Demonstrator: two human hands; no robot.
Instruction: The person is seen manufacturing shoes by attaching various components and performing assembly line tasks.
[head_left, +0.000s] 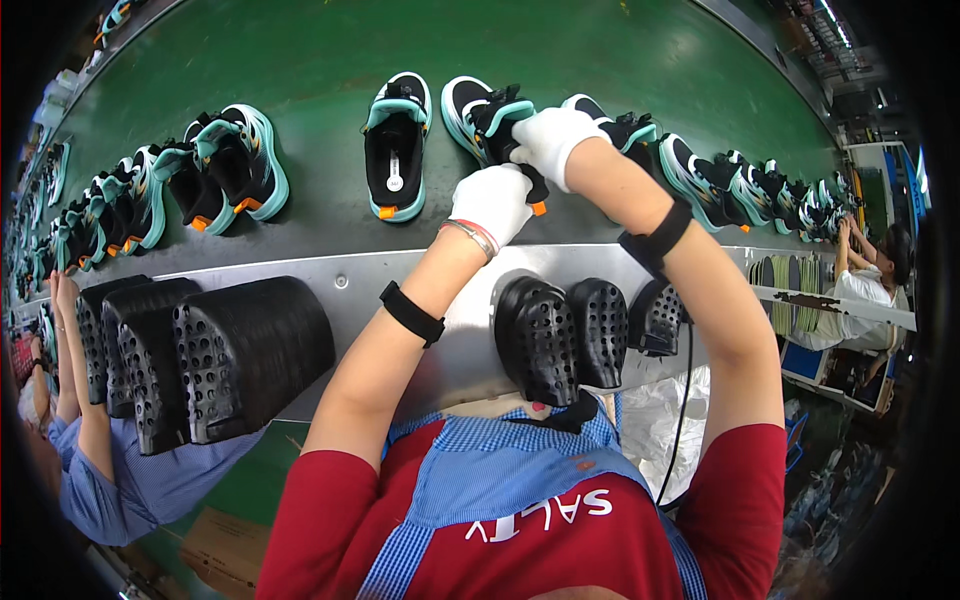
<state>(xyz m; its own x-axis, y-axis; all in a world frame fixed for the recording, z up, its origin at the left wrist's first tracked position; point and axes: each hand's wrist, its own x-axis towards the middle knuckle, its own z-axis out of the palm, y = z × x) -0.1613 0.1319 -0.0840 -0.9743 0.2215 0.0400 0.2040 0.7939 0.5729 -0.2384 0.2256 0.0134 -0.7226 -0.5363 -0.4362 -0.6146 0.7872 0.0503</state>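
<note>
Both of my hands wear white gloves and meet at a black, white and teal sneaker on the green bench. My left hand is closed at its heel end, beside an orange heel tab. From the right, my right hand grips the sneaker around its collar; the fingertips are partly hidden. Just left of it stands a matching sneaker, opening up, its insole showing. Another sneaker lies partly behind my right hand and forearm.
Matching sneakers line the bench at left, and more sneakers at right. Black perforated blocks and smaller black perforated forms sit along the metal edge. A person in blue works at left, another person at far right.
</note>
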